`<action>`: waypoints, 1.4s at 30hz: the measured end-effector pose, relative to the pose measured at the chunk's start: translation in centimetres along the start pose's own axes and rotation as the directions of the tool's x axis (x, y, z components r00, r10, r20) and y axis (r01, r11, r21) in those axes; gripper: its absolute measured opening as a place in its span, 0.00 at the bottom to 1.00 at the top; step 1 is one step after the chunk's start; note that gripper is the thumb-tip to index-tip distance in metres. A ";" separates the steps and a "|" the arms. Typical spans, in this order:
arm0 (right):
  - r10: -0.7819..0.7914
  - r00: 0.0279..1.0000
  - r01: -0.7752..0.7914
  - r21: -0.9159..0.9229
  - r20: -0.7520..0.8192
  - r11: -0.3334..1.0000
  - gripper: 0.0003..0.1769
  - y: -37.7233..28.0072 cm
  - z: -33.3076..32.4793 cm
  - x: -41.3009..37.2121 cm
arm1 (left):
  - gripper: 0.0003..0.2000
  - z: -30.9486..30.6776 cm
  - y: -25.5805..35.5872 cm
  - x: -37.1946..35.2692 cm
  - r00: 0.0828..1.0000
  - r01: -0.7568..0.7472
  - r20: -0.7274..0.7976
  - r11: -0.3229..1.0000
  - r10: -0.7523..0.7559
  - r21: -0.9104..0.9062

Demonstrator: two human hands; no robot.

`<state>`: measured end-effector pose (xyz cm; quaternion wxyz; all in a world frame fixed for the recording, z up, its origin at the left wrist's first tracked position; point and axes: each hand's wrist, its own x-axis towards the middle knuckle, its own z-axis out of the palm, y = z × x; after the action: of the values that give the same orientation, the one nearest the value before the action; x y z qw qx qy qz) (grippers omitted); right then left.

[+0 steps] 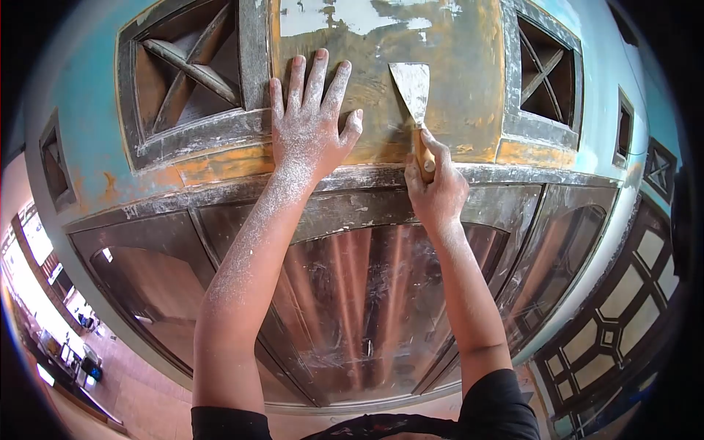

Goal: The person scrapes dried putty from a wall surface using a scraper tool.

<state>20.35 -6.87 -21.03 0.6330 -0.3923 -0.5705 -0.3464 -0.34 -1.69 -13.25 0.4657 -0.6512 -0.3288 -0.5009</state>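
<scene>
My left hand [312, 121] lies spread against the stained wall panel [462, 81], fingers pointing up, with white dust over its back and along the forearm. To its right, my right hand [438, 180] grips the wooden handle of a putty knife [412, 92]. The knife's flared metal blade points up and overlaps the brownish, scraped part of the panel. White paint patches [326, 16] with ragged edges remain above both hands. Beneath the hands runs a dark wooden ledge [367, 178] speckled with white.
Wooden vents with crossed bars flank the panel, one at left [192, 70] and another at right [541, 70]. Below the ledge are glass panes [367, 308] in dark frames. A dark latticed door [616, 315] stands at lower right. Bright openings and a tiled floor [139, 374] show at lower left.
</scene>
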 end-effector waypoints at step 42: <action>0.291 0.951 -0.300 0.092 0.107 0.949 0.29 -0.9 -3.9 -6.9 | 0.35 0.8 0.1 -0.1 0.999 0.033 -0.012 0.998 -0.032 0.050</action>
<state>20.53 -10.85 -27.99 0.6708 -0.4545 -0.5516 -0.1981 -0.02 -1.01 -13.46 0.4757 -0.6311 -0.3491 -0.5036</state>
